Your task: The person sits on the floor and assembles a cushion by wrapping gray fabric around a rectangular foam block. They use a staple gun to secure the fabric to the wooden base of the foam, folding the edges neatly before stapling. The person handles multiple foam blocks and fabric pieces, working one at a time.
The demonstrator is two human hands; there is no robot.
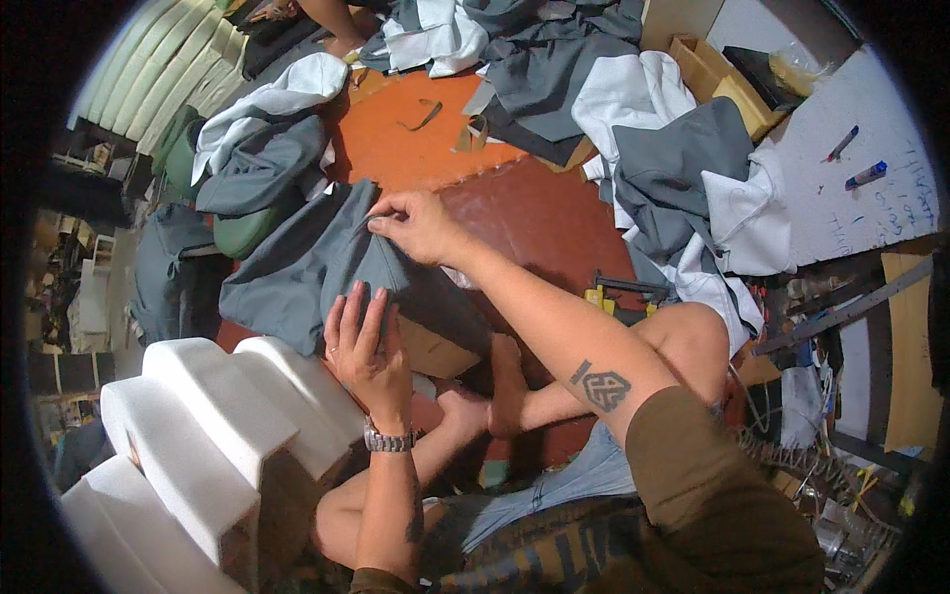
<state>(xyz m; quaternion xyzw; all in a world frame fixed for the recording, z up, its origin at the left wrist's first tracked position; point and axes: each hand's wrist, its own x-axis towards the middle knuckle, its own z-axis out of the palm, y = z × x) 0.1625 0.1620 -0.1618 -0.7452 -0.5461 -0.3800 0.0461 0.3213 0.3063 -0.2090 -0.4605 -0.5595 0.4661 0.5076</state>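
In front of me a dark grey fabric piece [297,252] is draped in folds over something bulky that it mostly hides. My right hand [421,226] pinches a raised fold of this fabric near its upper right edge, thumb against fingers. Lower down, my left hand [366,342] rests against the cloth with its fingers stretched out and no grip on anything. Below the fabric a brown cardboard-like panel [435,348] shows, close to my bare feet. A metal watch [389,437] is on my left wrist.
Large white foam-like blocks [203,421] stand at lower left. Grey and white fabric pieces [663,158] are heaped at right and along the back. A dark strip [424,116] lies on the orange surface [381,129]. Markers [866,176] lie on a white board.
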